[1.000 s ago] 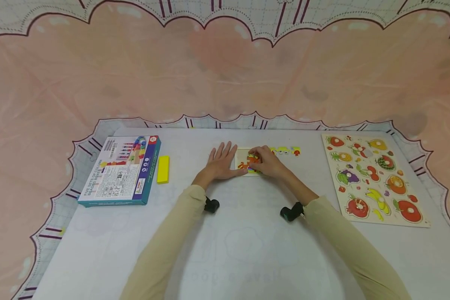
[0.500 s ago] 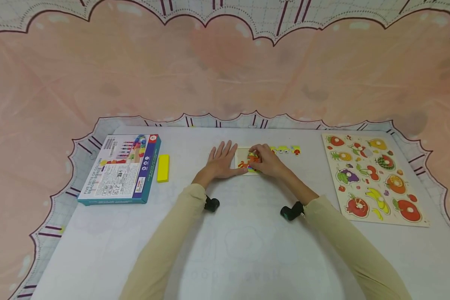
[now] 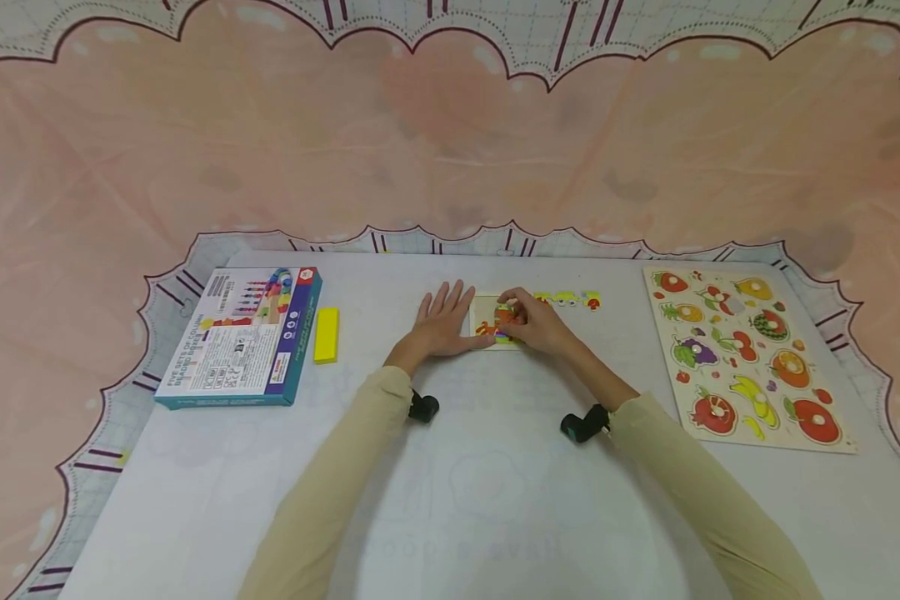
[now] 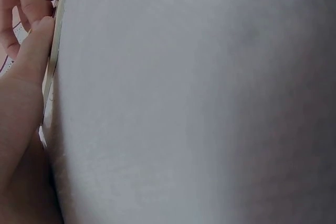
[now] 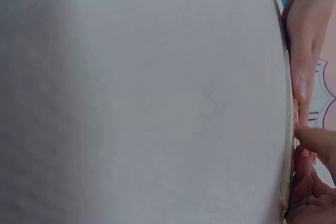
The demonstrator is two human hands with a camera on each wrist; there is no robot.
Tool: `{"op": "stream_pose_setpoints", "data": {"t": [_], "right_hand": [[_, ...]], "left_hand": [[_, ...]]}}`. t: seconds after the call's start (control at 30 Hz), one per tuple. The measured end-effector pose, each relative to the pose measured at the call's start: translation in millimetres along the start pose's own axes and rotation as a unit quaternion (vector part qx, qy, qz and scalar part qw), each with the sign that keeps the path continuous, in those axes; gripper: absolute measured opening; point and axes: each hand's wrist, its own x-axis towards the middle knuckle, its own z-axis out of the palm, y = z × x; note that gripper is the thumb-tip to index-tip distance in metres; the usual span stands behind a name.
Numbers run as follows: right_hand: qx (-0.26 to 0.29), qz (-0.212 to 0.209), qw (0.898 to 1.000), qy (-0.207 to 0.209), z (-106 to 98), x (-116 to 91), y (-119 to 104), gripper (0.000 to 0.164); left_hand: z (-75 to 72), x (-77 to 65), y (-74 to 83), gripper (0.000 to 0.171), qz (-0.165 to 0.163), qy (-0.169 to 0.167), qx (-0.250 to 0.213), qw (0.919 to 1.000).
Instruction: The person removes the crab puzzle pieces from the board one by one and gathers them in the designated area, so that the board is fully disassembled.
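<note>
A small pale wooden puzzle board (image 3: 483, 304) lies near the far side of the table, with a red-orange picture on it. My left hand (image 3: 441, 327) lies flat beside it, fingers spread, its thumb reaching over the board's left front edge. At the board's right part my right hand (image 3: 534, 323) bends over and pinches a colourful puzzle piece (image 3: 505, 315) between thumb and fingers. The fingers cover much of this piece. In the right wrist view, the board's edge (image 5: 288, 129) shows thin, with both hands close together along it.
Behind the right hand lies a row of yellow-green puzzle pieces (image 3: 570, 299). A boxed bead set (image 3: 232, 342) and a yellow block (image 3: 326, 336) are at the left. A large fruit puzzle board (image 3: 735, 333) lies at the right.
My right hand's fingers have shifted slightly at the puzzle piece, and a bit more of the yellow-green row shows behind them. The left hand stays in place.
</note>
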Motion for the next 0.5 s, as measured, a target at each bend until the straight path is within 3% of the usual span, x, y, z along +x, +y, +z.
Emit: {"op": "stream_pose_setpoints", "data": {"t": [0.23,0.5], "right_hand": [[0.012,0.041,0.999,0.014,1,2,0,0.039],[0.024,0.059,0.998,0.005,0,2,0,0.040]], "left_hand": [[-6.0,-9.9,3.6,0.100,0.010,0.006,-0.011,0.9999],[-6.2,-11.0,4.2,0.100,0.012,0.010,-0.009,0.9998]]}}
